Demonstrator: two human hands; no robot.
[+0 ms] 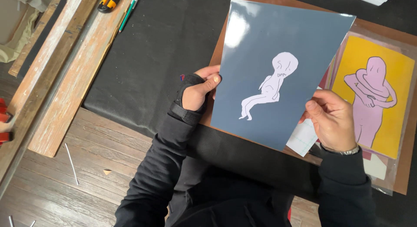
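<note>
Above black cloth point(152, 57) and brown board point(404, 175): glossy grey-blue print point(278, 44) with pale cut-out figure point(271, 86), pinched at opposite edges by left hand point(197, 90) and right hand point(332, 120). Best handled by edges only, kept flat, clear of yellow print point(391, 62) beneath.

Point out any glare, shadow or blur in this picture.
Head view: a bright glare patch washes the upper left of the grey sheet; both hands, left and right, look sharp; a red thing at the left edge is blurred; the light is soft, with no hard shadows.
</note>
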